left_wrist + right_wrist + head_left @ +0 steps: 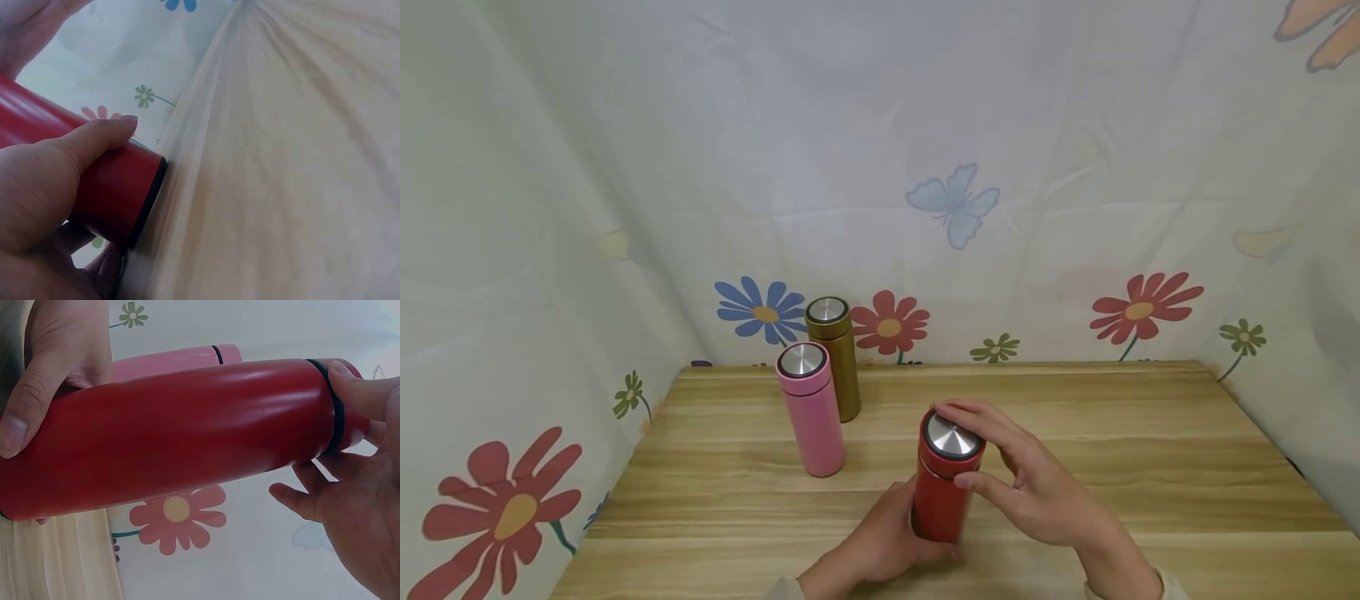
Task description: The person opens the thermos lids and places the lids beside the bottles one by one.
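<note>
A red thermos flask (942, 504) with a silver-topped lid (953, 435) stands near the front middle of the table, tilted slightly in the head view. My left hand (886, 535) grips its lower body, the thumb (103, 139) lying along the side near the black base. Up at the lid, my right hand (1037, 483) holds the red rim between thumb and fingers. In the right wrist view the right thumb (359, 390) lies by the dark seam under the lid. The lid sits on the flask.
Behind and left of the red flask stands a pink thermos flask (816, 429) upright. A gold thermos flask (845, 375) is partly hidden behind it. The wood-grain table (715, 500) meets a flower-printed cloth (1037, 275) at the back and sides.
</note>
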Motion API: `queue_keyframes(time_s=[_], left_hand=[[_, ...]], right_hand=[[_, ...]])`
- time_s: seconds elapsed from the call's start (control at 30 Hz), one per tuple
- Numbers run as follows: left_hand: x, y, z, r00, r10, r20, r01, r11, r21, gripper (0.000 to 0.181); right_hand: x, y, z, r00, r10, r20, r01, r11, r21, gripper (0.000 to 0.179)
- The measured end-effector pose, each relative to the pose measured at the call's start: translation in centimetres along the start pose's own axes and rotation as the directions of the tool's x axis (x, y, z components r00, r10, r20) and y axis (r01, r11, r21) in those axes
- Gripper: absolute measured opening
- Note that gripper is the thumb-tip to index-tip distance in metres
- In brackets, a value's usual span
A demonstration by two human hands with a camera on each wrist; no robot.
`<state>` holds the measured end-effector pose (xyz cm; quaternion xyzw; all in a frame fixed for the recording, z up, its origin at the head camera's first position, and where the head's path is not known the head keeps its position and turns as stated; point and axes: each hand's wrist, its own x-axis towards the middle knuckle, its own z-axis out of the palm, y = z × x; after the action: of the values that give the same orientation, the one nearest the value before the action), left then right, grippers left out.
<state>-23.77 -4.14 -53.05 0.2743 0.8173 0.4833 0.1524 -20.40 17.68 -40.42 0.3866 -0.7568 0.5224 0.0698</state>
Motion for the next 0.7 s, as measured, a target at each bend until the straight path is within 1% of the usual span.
queue_keyframes(time_s=[0.13, 0.27, 0.33, 0.5, 0.7], left_hand=[[-0.1, 0.1, -0.1, 1.0, -0.002, 0.004, 0.002, 1.0, -0.009, 0.066], [-0.1, 0.1, -0.1, 1.0, -0.022, 0.01, 0.022, 0.999, -0.024, 0.066], [-0.1, 0.1, -0.1, 0.999, -0.03, 0.012, 0.031, 0.999, -0.028, 0.066], [-0.1, 0.0, 0.0, 0.999, -0.034, 0.006, 0.035, 0.999, -0.017, 0.066], [-0.1, 0.0, 0.0, 1.0, -0.026, 0.011, 0.027, 0.999, -0.03, 0.066]], right_hand=[[0.1, 0.0, 0.1, 1.0, -0.006, 0.001, 0.006, 1.0, 0.017, 0.064], [0.0, 0.1, 0.0, 0.999, -0.038, -0.008, 0.038, 0.999, 0.014, 0.064], [0.0, 0.1, 0.0, 0.999, -0.041, -0.011, 0.041, 0.999, 0.018, 0.064], [0.0, 0.3, -0.3, 0.998, -0.054, 0.014, 0.054, 0.997, 0.055, 0.063], [0.4, 0.7, -0.9, 0.987, -0.146, 0.065, 0.14, 0.986, 0.093, 0.065]])
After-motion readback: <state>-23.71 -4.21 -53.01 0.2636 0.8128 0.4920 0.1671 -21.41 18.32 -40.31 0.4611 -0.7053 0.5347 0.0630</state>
